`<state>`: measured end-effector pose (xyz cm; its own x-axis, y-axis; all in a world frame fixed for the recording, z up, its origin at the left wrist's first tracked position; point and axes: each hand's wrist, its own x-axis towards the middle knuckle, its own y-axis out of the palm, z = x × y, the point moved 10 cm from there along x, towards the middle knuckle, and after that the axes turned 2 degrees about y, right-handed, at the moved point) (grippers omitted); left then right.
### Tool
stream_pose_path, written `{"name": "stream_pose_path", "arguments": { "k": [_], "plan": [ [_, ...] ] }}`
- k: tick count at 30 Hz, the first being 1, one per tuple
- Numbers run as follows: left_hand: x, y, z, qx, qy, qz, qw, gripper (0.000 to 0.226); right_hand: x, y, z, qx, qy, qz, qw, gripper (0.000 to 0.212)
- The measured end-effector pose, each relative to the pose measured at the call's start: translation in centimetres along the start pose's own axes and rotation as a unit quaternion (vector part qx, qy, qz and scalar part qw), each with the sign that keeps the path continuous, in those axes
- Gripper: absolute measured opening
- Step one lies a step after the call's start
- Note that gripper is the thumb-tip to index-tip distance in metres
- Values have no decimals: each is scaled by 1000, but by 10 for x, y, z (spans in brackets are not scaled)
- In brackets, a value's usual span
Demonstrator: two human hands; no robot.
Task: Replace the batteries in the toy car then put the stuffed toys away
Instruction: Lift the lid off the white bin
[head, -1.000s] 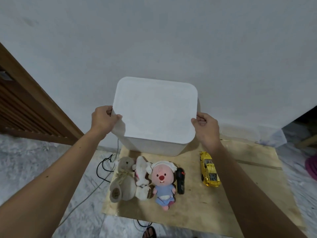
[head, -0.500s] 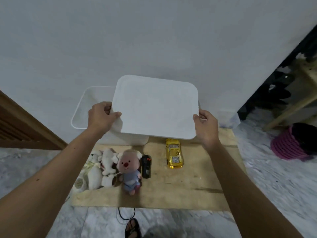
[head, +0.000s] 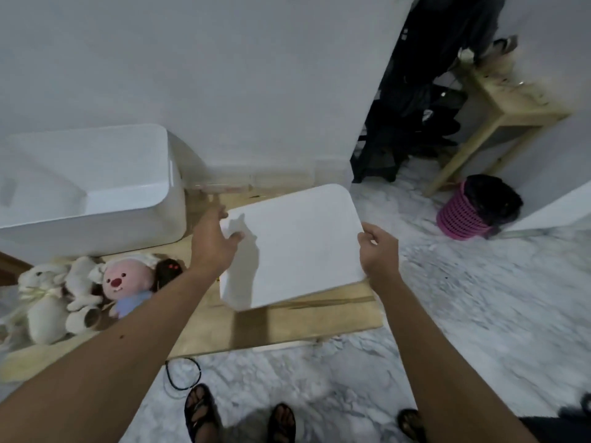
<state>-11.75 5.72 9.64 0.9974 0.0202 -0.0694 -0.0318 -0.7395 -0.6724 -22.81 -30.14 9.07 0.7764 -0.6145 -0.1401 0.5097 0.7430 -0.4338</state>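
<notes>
The white lid (head: pixel 297 241) hangs tilted just above the right part of the wooden board (head: pixel 287 327). My right hand (head: pixel 379 251) grips its right edge. My left hand (head: pixel 211 241) holds its upper left corner, thumb on top. Against the wall on the left stands the open white storage bin (head: pixel 96 190). In front of it lie the stuffed toys: a pink-faced doll in blue (head: pixel 128 284), a small white plush (head: pixel 81 282) and a white bunny (head: pixel 41 302). A black remote (head: pixel 168 270) lies beside the doll. The toy car is hidden from view.
A black cable (head: pixel 182 375) loops on the marble floor below the board. My sandalled feet (head: pixel 201 410) stand near the board's front edge. On the right are a pink basket (head: pixel 470 215), a wooden stand (head: pixel 499 116) and dark clothing in a doorway.
The lid has come off the bin and moved right and down, low over the board. The view has swung right. The yellow car seen earlier is now covered by the lid.
</notes>
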Motion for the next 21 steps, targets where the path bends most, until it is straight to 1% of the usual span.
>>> {"name": "stream_pose_path", "arguments": {
  "k": [2,4,7,10,14,17,19,21],
  "plan": [
    [-5,14,12,9,-20,-4,1000,65,0,-5,-22,22,19,-4,1000,28],
    [-11,24,20,7,-22,-6,1000,67,1,-14,-44,51,51,-17,997,29],
    [-21,39,27,-26,-26,-4,999,64,2,-27,-74,99,88,-39,990,30],
    [-26,54,31,-67,-36,2,997,60,3,-36,-96,113,103,-47,987,28],
    [-32,81,37,-96,-55,32,993,67,10,-49,-119,102,106,-52,988,27],
    [-41,105,39,-94,-46,56,993,70,16,-54,-136,63,106,-45,991,27],
    [-47,115,41,-72,-38,54,995,66,18,-51,-145,43,105,-31,993,29],
    [-48,120,45,-22,-30,47,998,68,20,-44,-150,12,96,-10,995,30]
  ]
}}
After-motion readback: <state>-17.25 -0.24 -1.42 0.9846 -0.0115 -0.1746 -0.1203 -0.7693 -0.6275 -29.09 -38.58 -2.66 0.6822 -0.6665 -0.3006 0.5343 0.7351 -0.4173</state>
